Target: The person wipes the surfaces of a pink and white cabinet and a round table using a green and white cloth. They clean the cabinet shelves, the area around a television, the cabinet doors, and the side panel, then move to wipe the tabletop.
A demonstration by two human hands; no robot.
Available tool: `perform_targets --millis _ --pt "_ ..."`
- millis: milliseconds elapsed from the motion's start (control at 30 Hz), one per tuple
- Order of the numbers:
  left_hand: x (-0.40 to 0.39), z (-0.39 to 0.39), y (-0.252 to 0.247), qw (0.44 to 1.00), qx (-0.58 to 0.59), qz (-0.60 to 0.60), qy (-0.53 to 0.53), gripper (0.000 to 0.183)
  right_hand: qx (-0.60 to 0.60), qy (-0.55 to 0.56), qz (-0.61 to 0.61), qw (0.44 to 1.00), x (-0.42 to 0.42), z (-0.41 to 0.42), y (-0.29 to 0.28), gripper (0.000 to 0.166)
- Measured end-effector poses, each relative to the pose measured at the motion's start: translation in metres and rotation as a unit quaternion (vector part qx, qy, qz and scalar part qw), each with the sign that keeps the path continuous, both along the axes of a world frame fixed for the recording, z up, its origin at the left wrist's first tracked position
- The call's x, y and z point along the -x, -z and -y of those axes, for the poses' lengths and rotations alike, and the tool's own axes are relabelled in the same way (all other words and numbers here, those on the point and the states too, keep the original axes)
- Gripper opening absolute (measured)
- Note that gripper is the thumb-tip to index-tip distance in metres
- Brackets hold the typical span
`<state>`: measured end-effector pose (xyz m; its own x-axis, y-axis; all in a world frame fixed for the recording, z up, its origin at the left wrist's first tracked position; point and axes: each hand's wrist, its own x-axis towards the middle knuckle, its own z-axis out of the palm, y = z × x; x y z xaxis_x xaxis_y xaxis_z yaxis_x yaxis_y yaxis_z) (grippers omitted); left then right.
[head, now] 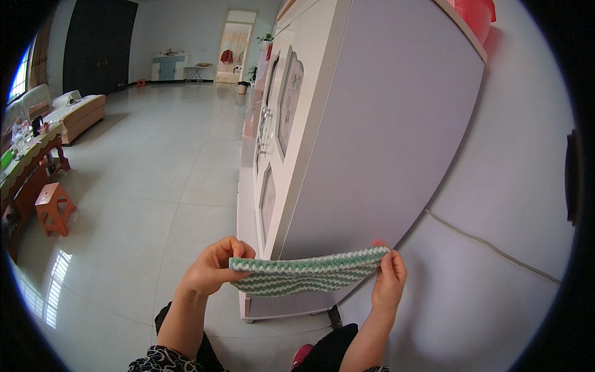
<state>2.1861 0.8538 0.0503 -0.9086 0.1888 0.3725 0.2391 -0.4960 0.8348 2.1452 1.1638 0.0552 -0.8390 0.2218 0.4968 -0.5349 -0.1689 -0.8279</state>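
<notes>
A green-and-white striped textured cloth (309,274) is stretched between my two hands, its folded upper edge nearly level. My left hand (216,265) pinches the left corner between thumb and fingers. At the opposite corner, my right hand (390,276) grips the cloth, with a fingertip showing behind it. Directly behind the cloth stands a tall cabinet, its plain lilac side panel (372,139) facing me. I cannot tell whether the cloth touches the panel.
White cabinet doors (290,102) with metal handles run along the left face. A cable (488,244) crosses the wall at right. A red bag (476,16) sits on the cabinet top. An orange plastic stool (55,207) stands by a cluttered table (32,153) on the tiled floor (135,186).
</notes>
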Motion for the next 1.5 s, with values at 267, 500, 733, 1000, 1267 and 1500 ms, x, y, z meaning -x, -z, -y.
perform_targets --millis 267,500,733,1000,1267,1500 --pt "0.005 0.007 0.007 0.999 0.037 0.001 0.020 0.033 -0.026 0.017 0.002 1.000 0.005 -0.007 0.015 0.017" --pt "0.005 -0.004 -0.007 0.999 -0.012 0.029 -0.030 0.029 -0.152 0.251 -0.075 0.953 0.010 0.014 0.002 0.015" --pt "0.021 -0.039 -0.024 0.832 0.269 -0.164 -0.457 0.028 -0.205 0.369 -0.166 0.891 0.060 0.017 -0.003 0.011" --pt "0.036 -0.063 -0.007 0.881 0.102 -0.039 -0.460 0.027 -0.110 0.325 -0.042 0.938 0.052 0.039 -0.015 0.021" --pt "0.037 -0.096 0.010 0.762 0.192 -0.281 -0.551 0.036 -0.346 0.391 -0.222 0.824 0.041 0.063 0.011 0.058" --pt "0.068 -0.096 -0.007 0.623 0.369 -0.385 -0.573 0.057 -0.396 0.407 -0.220 0.794 0.061 0.080 -0.019 0.081"
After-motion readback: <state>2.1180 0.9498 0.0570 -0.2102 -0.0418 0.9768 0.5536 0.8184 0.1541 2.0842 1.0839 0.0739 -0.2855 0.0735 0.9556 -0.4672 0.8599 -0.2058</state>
